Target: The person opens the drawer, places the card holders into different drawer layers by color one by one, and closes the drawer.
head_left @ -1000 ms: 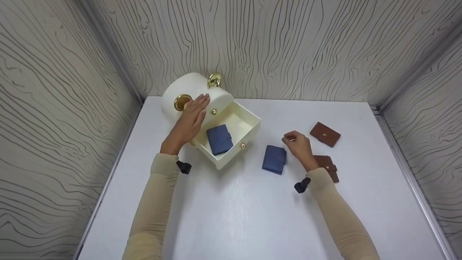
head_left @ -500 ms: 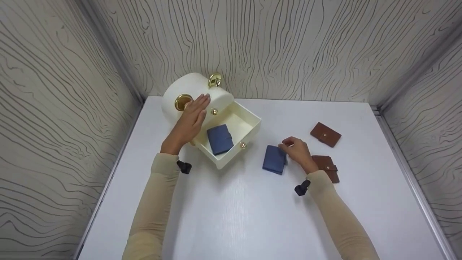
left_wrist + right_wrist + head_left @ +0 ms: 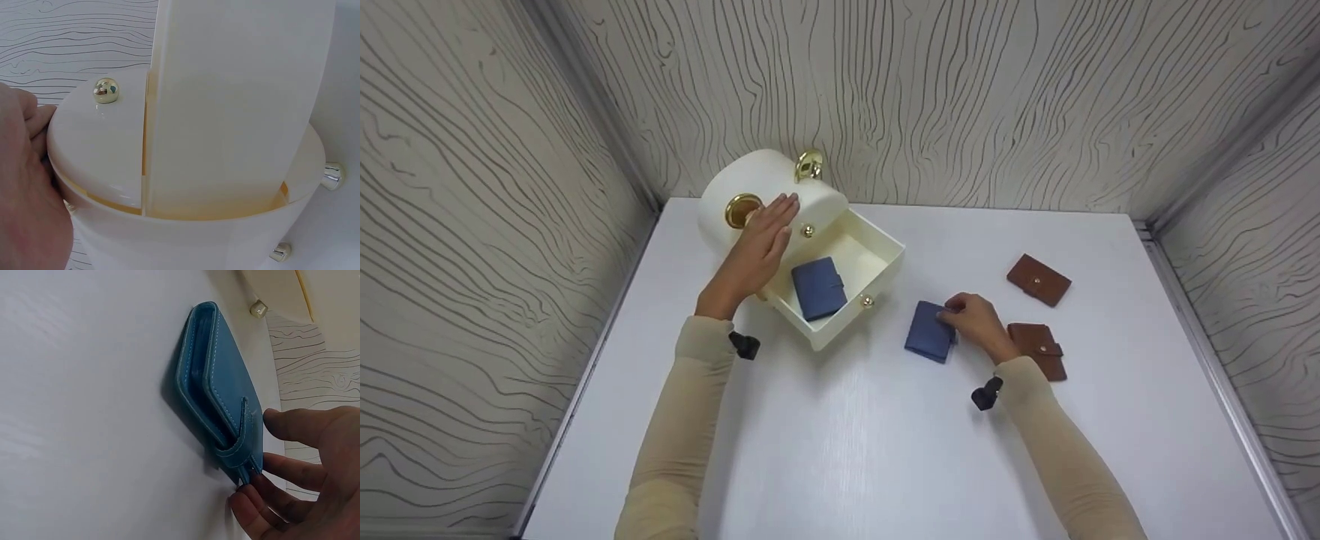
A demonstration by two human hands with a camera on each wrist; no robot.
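Observation:
My left hand (image 3: 757, 251), fingers straight, rests on the rounded top of a white container (image 3: 769, 176) with gold fittings. Its drawer (image 3: 877, 244) is pulled out, and a blue wallet (image 3: 819, 289) lies inside. In the left wrist view that hand (image 3: 28, 191) lies along the container's curved edge. To the right, my right hand (image 3: 976, 322) pinches the far right corner of a second blue wallet (image 3: 928, 334) lying on the table. The right wrist view shows the thumb at this wallet's (image 3: 233, 377) upper face and the fingers by its strap end.
Two brown snap wallets lie right of the right hand: the farther brown wallet (image 3: 1039, 280) and the nearer brown wallet (image 3: 1041, 352), close to the right wrist. The white table (image 3: 840, 450) meets wood-patterned walls (image 3: 960, 97) at the back and sides.
My right hand has come down and toward me from beyond the blue wallet, and its fingers now meet the wallet's corner. The left hand stays in place on the container.

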